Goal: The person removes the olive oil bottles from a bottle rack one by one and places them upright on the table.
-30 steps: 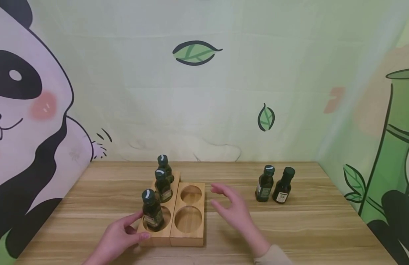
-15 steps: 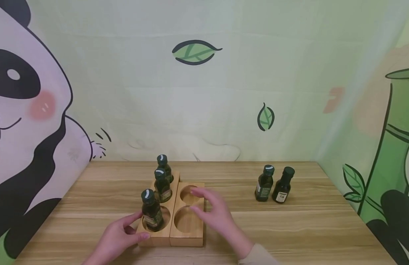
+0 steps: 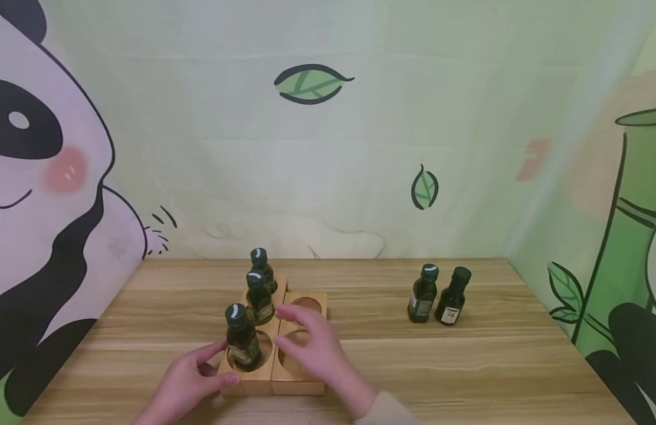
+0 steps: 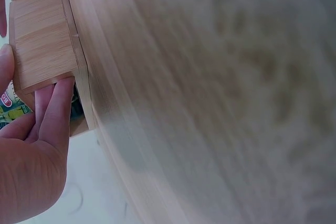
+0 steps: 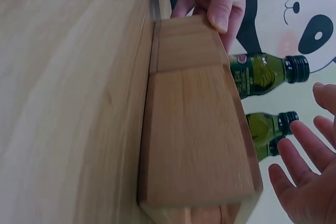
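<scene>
Two wooden bottle holders with round wells stand side by side. In the left holder (image 3: 259,382) sit three small green glass bottles with dark screw caps: a front bottle (image 3: 243,337), a middle bottle (image 3: 260,298) and a back bottle (image 3: 259,260). My left hand (image 3: 187,372) grips that holder's front left corner, thumb at the front face and fingers along the side. My right hand (image 3: 314,342) reaches over the right holder (image 3: 298,386), thumb and fingers spread apart, fingertips near the middle and front bottles. It covers part of the right holder's two wells.
Two more bottles stand on the wooden table (image 3: 519,366) to the right, a labelled one (image 3: 423,295) beside another with a white label (image 3: 453,298). Behind the table hangs a backdrop (image 3: 360,147) printed with a panda, leaves and bamboo.
My right hand has moved left, from beside the right holder to over it, close to the bottles. My left hand has kept its grip on the left holder.
</scene>
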`<state>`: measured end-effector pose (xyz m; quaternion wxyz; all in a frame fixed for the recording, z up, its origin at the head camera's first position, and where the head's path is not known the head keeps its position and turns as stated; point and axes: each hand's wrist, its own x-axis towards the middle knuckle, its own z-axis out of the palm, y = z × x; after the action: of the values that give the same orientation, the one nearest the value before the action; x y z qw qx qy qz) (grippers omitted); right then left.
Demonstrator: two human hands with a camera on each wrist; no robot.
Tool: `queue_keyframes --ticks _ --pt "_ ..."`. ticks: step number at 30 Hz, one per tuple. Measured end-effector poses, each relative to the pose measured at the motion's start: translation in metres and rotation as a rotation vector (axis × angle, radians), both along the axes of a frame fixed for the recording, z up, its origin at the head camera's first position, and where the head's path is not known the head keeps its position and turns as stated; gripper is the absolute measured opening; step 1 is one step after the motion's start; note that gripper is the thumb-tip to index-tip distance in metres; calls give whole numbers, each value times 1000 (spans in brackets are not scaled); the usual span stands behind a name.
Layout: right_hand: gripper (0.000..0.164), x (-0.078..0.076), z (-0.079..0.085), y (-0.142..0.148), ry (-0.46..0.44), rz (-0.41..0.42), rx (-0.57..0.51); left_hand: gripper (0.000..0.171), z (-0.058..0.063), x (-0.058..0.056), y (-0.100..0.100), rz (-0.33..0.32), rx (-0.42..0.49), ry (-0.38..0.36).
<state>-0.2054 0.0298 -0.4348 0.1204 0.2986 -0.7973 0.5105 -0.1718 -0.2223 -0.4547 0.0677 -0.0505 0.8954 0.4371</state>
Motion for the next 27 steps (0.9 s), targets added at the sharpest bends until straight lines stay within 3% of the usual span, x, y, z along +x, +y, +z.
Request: queue_keyframes --ticks 13,21,27 --pt "49 4 1 -25 -32 2 44 89 -1 1 -1 -8 3 19" --pt "52 0 7 -41 -4 34 19 89 0 -1 -1 9 2 -21" --pt "54 -2 12 -50 -38 49 -18 87 0 0 0 1 -4 -17"
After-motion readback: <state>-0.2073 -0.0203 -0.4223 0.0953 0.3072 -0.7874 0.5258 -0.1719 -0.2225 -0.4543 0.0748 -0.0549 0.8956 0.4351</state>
